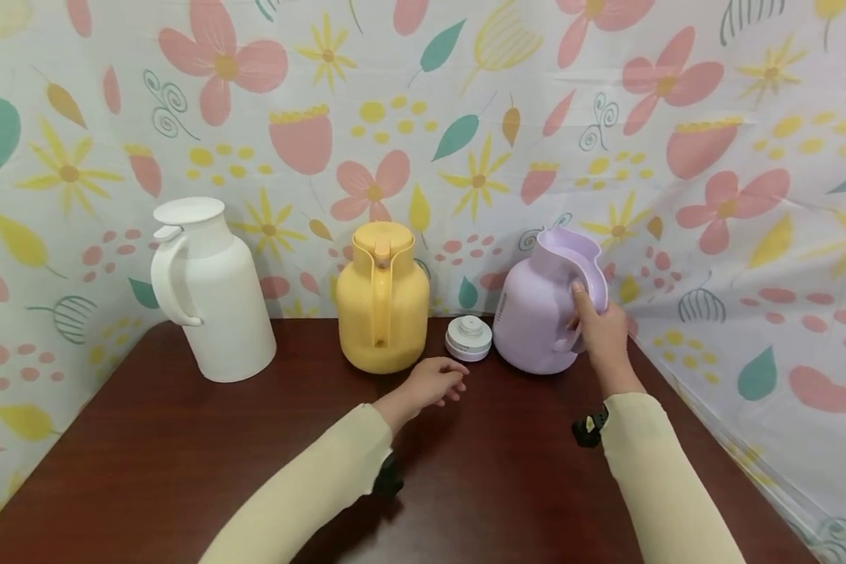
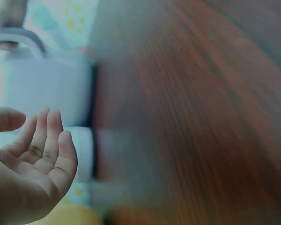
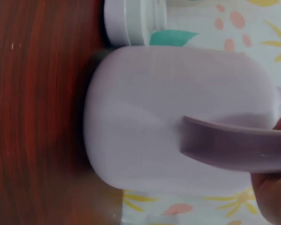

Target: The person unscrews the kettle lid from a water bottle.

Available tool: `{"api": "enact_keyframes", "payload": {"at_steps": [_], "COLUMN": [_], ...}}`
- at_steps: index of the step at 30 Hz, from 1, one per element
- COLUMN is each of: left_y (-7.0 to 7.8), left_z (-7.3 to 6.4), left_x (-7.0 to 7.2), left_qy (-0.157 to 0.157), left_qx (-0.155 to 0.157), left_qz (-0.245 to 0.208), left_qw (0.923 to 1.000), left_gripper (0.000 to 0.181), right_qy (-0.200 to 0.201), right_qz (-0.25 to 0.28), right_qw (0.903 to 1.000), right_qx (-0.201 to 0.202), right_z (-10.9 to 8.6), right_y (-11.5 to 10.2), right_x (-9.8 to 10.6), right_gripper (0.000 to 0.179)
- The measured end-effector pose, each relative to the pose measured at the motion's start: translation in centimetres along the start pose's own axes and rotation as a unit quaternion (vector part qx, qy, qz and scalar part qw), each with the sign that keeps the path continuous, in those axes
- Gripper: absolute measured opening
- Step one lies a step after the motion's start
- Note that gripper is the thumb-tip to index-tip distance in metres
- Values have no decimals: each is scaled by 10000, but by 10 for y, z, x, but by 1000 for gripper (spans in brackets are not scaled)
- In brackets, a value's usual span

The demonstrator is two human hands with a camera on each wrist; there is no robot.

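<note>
A lilac thermos jug with its top uncovered stands at the right of the table, slightly tilted in the head view. My right hand grips its handle. Beside the jug lies a round white and lilac lid, its stopper side facing up. Just in front of the lid, my left hand hovers with loosely bent fingers and holds nothing. A yellow thermos jug with its lid on stands to the left of that hand.
At the far left stands a white thermos jug with its lid on. A flower-patterned cloth hangs along the back and right side of the dark brown table.
</note>
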State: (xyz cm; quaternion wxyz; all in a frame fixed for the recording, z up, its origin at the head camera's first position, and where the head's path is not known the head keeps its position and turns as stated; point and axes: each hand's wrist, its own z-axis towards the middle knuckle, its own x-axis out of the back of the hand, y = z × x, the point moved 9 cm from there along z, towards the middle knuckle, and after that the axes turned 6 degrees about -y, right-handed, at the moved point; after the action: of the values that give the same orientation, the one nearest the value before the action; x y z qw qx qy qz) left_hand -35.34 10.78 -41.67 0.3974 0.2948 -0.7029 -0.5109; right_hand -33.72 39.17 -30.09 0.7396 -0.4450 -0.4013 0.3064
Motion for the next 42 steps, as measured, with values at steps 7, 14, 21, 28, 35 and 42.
{"api": "enact_keyframes", "payload": {"at_steps": [7, 14, 21, 28, 35, 42], "left_y": [11, 37, 87, 111, 114, 108], "left_z": [-67, -115, -140, -132, -116, -104], "left_x": [52, 135, 193, 228, 254, 270], "left_qy": [-293, 398, 1250, 1397, 1482, 1564], "left_qx": [-708, -1051, -1648, -1661, -1459, -1337], "left_qz": [461, 1000, 979, 570, 92, -45], "left_qw": [9960, 9886, 9735, 9745, 9781, 9786], "left_gripper": [27, 31, 43, 56, 65, 66], "right_qy": [249, 1229, 474, -904, -1730, -2296], "right_qz": [-455, -211, -518, -848, -916, -1138], "right_qw": [9979, 9688, 9709, 9629, 9559, 9458], "right_qx": [398, 2141, 2289, 2398, 2191, 1994], "right_z": [-5, -30, -37, -29, -18, -12], "right_y": [-21, -79, -125, -149, -161, -167], "right_x": [18, 35, 10, -38, -80, -115], "right_gripper": [40, 32, 64, 73, 79, 83]}}
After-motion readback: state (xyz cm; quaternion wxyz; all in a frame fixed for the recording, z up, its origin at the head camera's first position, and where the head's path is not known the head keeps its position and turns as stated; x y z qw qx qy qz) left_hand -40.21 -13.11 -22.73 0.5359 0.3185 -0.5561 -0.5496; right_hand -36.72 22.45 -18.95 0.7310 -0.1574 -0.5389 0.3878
